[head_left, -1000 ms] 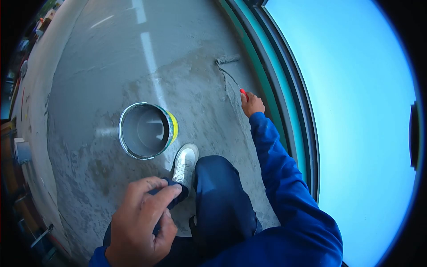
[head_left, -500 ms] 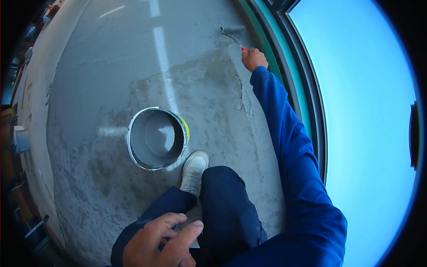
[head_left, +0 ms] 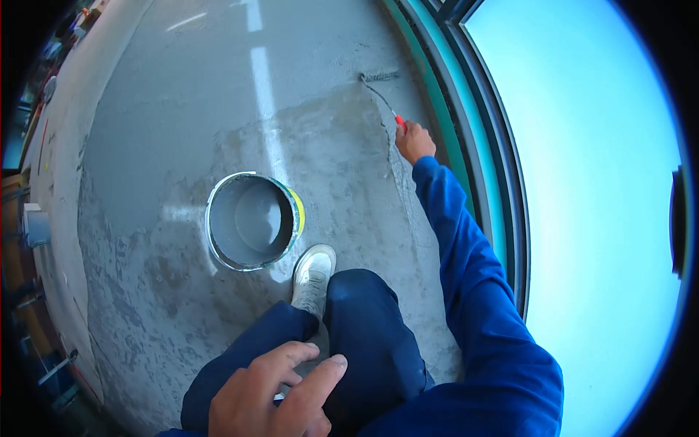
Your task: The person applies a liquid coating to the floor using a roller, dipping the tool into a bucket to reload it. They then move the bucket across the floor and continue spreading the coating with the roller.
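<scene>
My right hand [head_left: 416, 141] is closed round the red handle of a paint roller [head_left: 380, 76], whose grey-coated head lies on the floor [head_left: 349, 189] near the window frame. Wet-looking grey coating covers the far part of the floor, and a patchy, duller surface lies nearer to me. Above my lap, my left hand [head_left: 273, 393] holds nothing, its fingers apart and slightly bent. A bucket [head_left: 256, 221] with grey liquid inside and a yellow mark on its side stands in front of my shoe.
A dark and green frame [head_left: 477, 146] with a bright pane [head_left: 597, 204] runs along the right. My light shoe [head_left: 314, 280] is beside the bucket. At the far left, a small grey box [head_left: 36, 224] and assorted items line the pale floor strip.
My right hand has moved back toward me, drawing the roller along the floor beside the frame. My left hand has shifted slightly right, still with its fingers apart.
</scene>
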Tool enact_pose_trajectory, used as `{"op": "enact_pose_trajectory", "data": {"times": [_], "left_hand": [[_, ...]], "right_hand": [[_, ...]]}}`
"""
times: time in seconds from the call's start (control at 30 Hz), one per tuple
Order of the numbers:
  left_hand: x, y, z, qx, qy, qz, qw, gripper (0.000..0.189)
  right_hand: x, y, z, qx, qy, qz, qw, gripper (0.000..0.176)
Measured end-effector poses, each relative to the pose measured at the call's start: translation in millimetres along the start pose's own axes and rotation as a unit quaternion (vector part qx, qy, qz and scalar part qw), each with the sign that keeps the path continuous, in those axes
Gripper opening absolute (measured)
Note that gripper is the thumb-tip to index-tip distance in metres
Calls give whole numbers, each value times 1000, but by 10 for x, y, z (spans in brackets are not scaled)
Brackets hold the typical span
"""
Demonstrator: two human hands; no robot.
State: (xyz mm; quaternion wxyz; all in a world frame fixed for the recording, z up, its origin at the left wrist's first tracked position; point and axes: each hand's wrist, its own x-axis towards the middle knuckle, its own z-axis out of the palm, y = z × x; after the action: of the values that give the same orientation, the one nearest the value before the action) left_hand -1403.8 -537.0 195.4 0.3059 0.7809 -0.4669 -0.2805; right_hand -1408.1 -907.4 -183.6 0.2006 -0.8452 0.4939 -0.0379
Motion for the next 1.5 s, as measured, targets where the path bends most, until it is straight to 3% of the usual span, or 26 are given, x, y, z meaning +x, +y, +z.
{"op": "enact_pose_trajectory", "data": {"times": [0.67, 0.87, 1.03, 1.27, 1.5], "left_hand": [[68, 109, 412, 38, 20, 75, 996, 41], [132, 124, 381, 25, 5, 56, 998, 41], [141, 107, 350, 38, -2, 64, 997, 40], [106, 11, 208, 29, -18, 28, 999, 41], [132, -134, -45, 9, -10, -17, 1000, 40]], "right_hand": [[-3693, 1806, -561, -24, -76, 75, 994, 26], [-4274, 1973, -921, -7, -75, 69, 995, 26], [-3626, 1670, -578, 5, -39, 32, 999, 26], [-1700, 748, 9, 20, 32, 0, 999, 28], [26, -344, -125, 26, 67, -25, 997, 32]]}}
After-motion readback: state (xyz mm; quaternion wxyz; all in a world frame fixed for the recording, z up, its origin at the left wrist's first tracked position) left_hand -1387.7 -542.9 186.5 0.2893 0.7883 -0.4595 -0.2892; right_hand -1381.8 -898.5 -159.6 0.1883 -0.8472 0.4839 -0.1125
